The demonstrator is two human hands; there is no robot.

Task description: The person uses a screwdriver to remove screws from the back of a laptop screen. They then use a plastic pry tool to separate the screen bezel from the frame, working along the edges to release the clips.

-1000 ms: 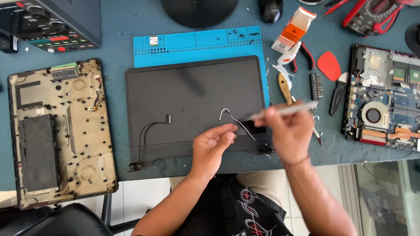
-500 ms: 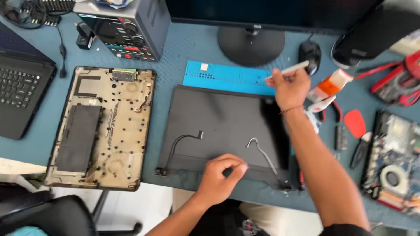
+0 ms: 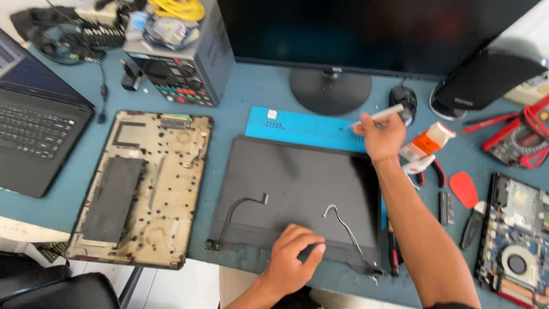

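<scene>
While the dark lid (image 3: 297,189) lies flat in the middle of the frame on the blue tabletop (image 3: 257,91), both hands are close to it. The left hand (image 3: 291,257) is at the lower middle, resting on the lid's near edge. Its fingers are curled down and press on the lid; it does not hold anything. Two thin cables lie on the lid: a black cable (image 3: 240,209) to the left of this hand, and a grey cable (image 3: 343,226) just to its right.

The right hand (image 3: 380,137) is up at the lid's far right corner, over the edge where the lid meets the blue mat (image 3: 309,129). Its fingers are closed around a thin white pen (image 3: 380,114), which sticks out toward the upper right. The pen tip is in the air, not touching the lid.

To the left of the lid lies a tan laptop base (image 3: 140,189), turned open side up. At the far left sits a black laptop (image 3: 40,137). A monitor stand (image 3: 330,90) is at the top middle, with a mouse (image 3: 405,100) beside it. A glue tube (image 3: 432,140), pliers (image 3: 423,169) and a red pick (image 3: 463,189) lie to the right of the right hand. A circuit board (image 3: 517,240) with a fan is at the lower right.
</scene>
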